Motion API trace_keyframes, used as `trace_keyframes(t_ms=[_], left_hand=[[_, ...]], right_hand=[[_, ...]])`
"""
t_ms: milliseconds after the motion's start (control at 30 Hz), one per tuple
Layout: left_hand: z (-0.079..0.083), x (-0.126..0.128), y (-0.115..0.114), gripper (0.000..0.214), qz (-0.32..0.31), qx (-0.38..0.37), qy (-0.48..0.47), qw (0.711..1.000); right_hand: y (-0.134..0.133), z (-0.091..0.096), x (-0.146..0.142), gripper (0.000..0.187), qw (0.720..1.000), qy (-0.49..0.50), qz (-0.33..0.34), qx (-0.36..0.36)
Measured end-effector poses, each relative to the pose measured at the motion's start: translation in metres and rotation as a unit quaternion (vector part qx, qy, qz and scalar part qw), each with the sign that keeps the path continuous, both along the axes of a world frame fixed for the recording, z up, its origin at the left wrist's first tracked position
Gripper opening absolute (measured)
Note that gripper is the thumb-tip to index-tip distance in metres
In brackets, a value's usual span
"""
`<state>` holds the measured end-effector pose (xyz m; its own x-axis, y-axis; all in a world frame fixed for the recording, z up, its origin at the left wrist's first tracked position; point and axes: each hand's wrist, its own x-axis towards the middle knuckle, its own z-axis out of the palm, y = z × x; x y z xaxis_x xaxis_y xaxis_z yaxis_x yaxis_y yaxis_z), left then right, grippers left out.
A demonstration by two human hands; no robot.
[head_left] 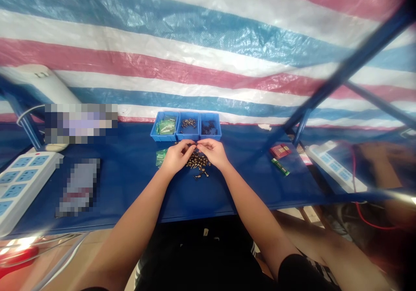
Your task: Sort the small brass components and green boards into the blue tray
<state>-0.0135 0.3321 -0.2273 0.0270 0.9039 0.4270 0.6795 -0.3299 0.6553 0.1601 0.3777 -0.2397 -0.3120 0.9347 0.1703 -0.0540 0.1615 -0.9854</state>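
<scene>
My left hand (177, 156) and my right hand (212, 151) meet at the fingertips in the middle of the blue table. Thumbs and forefingers are pinched together, and whatever they hold is too small to make out. Beneath them lies a heap of small brass-coloured metal parts (196, 161), with a few loose ones nearer me. Some green pieces (160, 157) lie left of my left hand. Just behind my hands stand three joined blue bins: the left bin (154, 130) holds green pieces, the middle bin (189, 137) small metal parts, the right bin (210, 137) small dark parts.
Large white power strips lie at the left (27, 182) and right (338, 167). A red box (280, 150) and a green packet (280, 166) rest on the table (256, 187) to the right. Blue frame bars (351, 61) slant across the right. Another person's arm (383, 165) is at far right.
</scene>
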Motion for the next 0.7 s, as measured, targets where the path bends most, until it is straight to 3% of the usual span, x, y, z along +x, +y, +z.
trace_keyframes(t_ms=[700], left_hand=[[0.0041, 0.0008, -0.0013, 0.031, -0.011, 0.0, -0.003, 1.0]], right_hand=[[-0.0028, 0.0051, 0.0021, 0.028, 0.999, -0.019, -0.016, 0.031]])
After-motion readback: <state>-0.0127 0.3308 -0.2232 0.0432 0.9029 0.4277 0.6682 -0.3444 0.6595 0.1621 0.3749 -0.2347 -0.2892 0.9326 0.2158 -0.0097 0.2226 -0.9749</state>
